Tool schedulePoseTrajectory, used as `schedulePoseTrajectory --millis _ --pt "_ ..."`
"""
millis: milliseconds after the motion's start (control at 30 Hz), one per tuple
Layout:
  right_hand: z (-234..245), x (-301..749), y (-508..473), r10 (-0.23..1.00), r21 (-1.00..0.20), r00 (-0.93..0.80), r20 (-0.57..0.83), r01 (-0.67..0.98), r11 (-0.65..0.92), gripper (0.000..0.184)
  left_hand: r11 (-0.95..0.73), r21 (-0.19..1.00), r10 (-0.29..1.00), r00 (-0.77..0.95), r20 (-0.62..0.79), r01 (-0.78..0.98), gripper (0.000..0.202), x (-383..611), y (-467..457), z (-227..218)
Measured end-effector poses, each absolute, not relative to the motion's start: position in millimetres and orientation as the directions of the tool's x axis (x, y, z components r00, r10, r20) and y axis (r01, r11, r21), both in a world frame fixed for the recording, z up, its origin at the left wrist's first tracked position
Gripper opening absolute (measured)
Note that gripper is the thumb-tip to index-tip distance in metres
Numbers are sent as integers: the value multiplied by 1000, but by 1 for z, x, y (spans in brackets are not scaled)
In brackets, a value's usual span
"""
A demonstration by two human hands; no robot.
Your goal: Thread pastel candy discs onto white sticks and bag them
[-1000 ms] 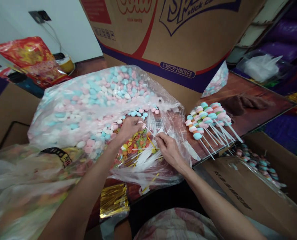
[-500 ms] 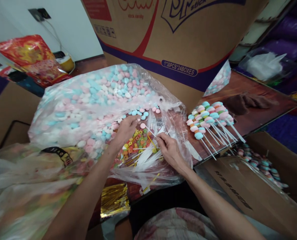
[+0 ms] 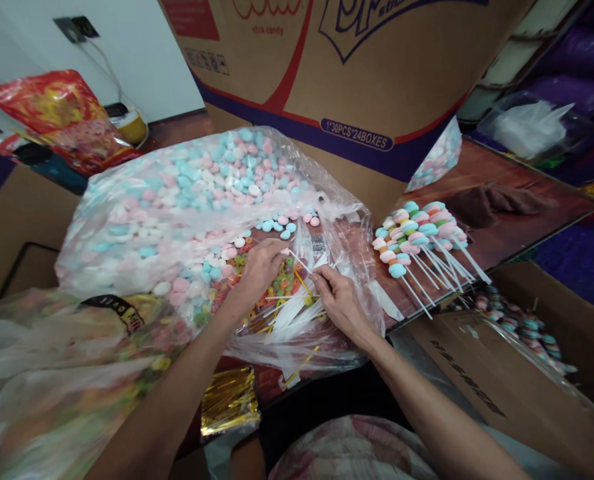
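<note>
My left hand (image 3: 259,267) is closed over the colourful ring candies (image 3: 281,283), its fingertips pinching the tip of a thin white stick (image 3: 301,262). My right hand (image 3: 339,300) pinches the lower end of that same stick. Both hands work above a clear plastic bag (image 3: 187,207) full of pink, blue and white round candies. A bundle of loose white sticks (image 3: 294,313) lies just under my right hand. To the right, several finished candy skewers (image 3: 417,237) lie in a row on the brown table (image 3: 517,200).
A large printed cardboard box (image 3: 357,73) stands behind the bag. An open cardboard box (image 3: 521,347) with more skewers sits at the lower right. Gold twist ties (image 3: 227,400) lie at the near edge. Crumpled plastic bags (image 3: 41,373) fill the lower left, and a red foil bag (image 3: 57,113) lies at the far left.
My left hand has shifted slightly down from the round candies onto the ring candies and back to the stick's tip. My right hand has barely moved.
</note>
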State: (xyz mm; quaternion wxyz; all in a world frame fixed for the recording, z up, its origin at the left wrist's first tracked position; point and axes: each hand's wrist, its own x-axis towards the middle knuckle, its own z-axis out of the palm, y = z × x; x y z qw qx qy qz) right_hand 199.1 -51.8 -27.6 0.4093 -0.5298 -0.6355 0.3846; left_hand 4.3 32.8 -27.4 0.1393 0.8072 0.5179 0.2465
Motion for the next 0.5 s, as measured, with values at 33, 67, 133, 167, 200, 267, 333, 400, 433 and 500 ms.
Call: schedulePoseTrajectory --millis 33,67,133,167,200,267,333,400,433,500 --pt "-27 199 -52 989 -924 -100 113 355 142 25 -426 487 904 340 258 763 27 4 32 -27" --pt "-27 199 -52 989 -926 -97 114 351 141 25 -418 497 908 330 258 761 28 3 32 -26" --pt "-28 199 -52 989 -928 -91 114 347 139 26 -386 542 922 299 245 746 30 3 31 -25" --pt "-29 198 -52 990 -928 -89 113 347 137 27 -368 575 930 287 230 731 30 2 31 -25" --pt "-29 198 -52 990 -928 -86 112 348 135 27 -345 609 939 272 212 715 31 2 32 -25" --pt "-31 198 -53 990 -925 -83 114 354 136 27 -281 664 959 229 166 693 30 2 33 -26" --pt "-31 198 -53 990 -923 -82 115 361 137 27 -222 689 973 199 114 690 30 2 35 -27" --pt "-30 198 -53 990 -921 -85 116 364 139 27 -199 693 976 206 75 693 30 4 37 -28" --pt "-30 198 -53 989 -921 -86 117 364 141 27 -199 686 974 216 61 700 32 4 38 -27" --pt "-29 197 -53 989 -919 -85 123 365 146 27 -203 645 973 224 49 737 35 6 39 -25"
